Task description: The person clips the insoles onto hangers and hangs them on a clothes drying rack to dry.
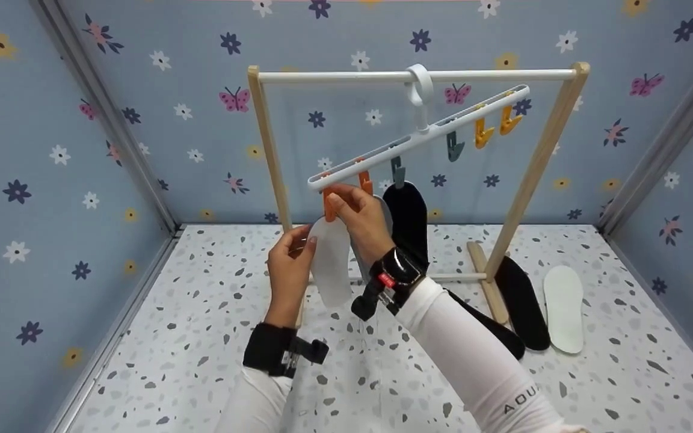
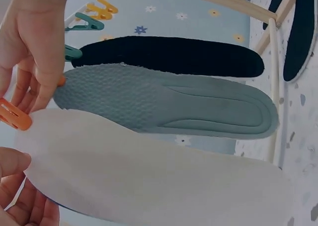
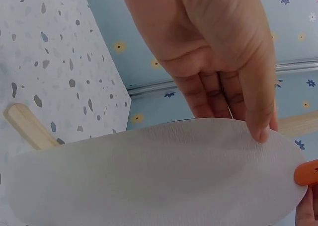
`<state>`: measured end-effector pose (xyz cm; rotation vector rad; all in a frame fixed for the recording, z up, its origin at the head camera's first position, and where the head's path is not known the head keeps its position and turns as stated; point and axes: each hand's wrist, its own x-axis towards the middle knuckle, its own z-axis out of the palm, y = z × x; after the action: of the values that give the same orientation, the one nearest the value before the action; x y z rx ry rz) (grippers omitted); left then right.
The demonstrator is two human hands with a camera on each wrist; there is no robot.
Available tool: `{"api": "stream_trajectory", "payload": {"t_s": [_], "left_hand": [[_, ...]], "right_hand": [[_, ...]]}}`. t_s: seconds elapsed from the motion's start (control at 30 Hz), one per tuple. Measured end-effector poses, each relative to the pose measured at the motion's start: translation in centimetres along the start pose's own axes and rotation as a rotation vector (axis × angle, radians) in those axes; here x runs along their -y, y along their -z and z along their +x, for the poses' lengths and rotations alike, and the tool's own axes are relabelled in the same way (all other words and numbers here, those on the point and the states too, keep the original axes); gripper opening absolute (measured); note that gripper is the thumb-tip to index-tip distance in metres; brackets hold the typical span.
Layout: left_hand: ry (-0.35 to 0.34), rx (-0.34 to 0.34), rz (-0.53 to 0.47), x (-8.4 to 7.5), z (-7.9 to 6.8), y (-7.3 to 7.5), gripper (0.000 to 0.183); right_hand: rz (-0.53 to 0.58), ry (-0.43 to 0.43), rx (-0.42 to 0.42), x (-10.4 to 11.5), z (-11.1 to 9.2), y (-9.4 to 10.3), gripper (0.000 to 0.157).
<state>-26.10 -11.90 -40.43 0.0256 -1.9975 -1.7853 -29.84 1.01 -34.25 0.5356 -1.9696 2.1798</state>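
Note:
A white insole (image 1: 331,264) hangs from an orange clip (image 1: 329,210) at the near left end of a white hanger (image 1: 376,158). My left hand (image 1: 289,270) pinches that insole by its upper left edge, thumb on the face towards me. With my right hand (image 1: 369,225) I grip the orange clip at the insole's top. Just behind, a grey insole (image 2: 164,102) hangs from a second orange clip (image 1: 365,182), partly covered by my right hand in the head view. A black insole (image 1: 406,210) hangs beyond it from a grey-green clip (image 1: 397,171).
The hanger hooks over the white bar (image 1: 334,77) of a wooden stand (image 1: 530,174). Another grey-green clip (image 1: 455,148) and two yellow clips (image 1: 482,133) hang farther right. On the speckled surface lie black insoles (image 1: 522,304) and a pale insole (image 1: 563,310), by the stand's right foot (image 1: 488,282).

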Motion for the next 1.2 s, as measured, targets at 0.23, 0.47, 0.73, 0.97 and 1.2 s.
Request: {"api": "stream_trajectory", "payload": {"t_s": [0.23, 0.47, 0.73, 0.97, 1.2], "left_hand": [[0.024, -0.036, -0.01, 1.6, -0.5, 0.5, 0.032], [-0.036, -0.052, 0.046, 2.8, -1.8, 1.3, 0.034], [0.082, -0.043, -0.023, 4.0, -3.2, 2.3, 0.034], [0.146, -0.002, -0.076, 3.9, -4.3, 2.6, 0.037], [0.149, 0.01, -0.073, 3.2, -5.8, 2.4, 0.035]], "right_hand": [[-0.021, -0.01, -0.006, 0.1, -0.1, -0.1, 0.032], [-0.014, -0.013, -0.009, 0.4, 0.0, -0.6, 0.032], [-0.043, -0.002, -0.027, 0.7, -0.5, -1.2, 0.035], [0.0, 0.04, -0.086, 0.0, -1.1, -1.4, 0.034], [-0.01, 0.055, -0.14, -0.5, -1.3, -1.6, 0.027]]}}
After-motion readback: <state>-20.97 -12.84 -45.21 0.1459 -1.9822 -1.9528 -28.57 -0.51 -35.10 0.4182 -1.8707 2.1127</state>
